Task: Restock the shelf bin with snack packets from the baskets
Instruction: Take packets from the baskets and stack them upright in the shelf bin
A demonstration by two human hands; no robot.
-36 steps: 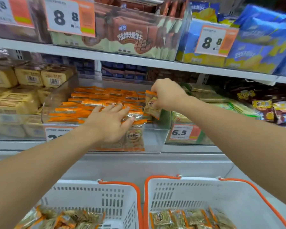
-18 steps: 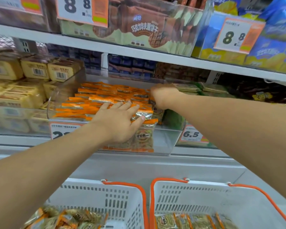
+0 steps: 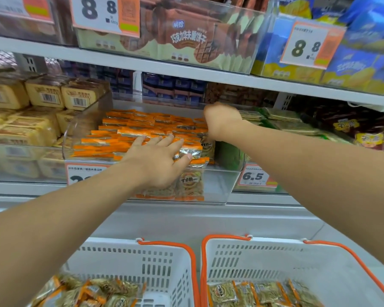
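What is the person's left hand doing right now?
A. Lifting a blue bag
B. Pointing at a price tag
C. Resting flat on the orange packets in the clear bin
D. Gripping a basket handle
C: the left hand lies with straight, spread fingers on top of the orange packets in the clear bin.

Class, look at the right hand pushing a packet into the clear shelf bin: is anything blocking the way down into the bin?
Nothing visible blocks it. The right hand is down at the bin's right end, beside the orange snack packets. The left hand lies flat on the front packets, clear of that spot.
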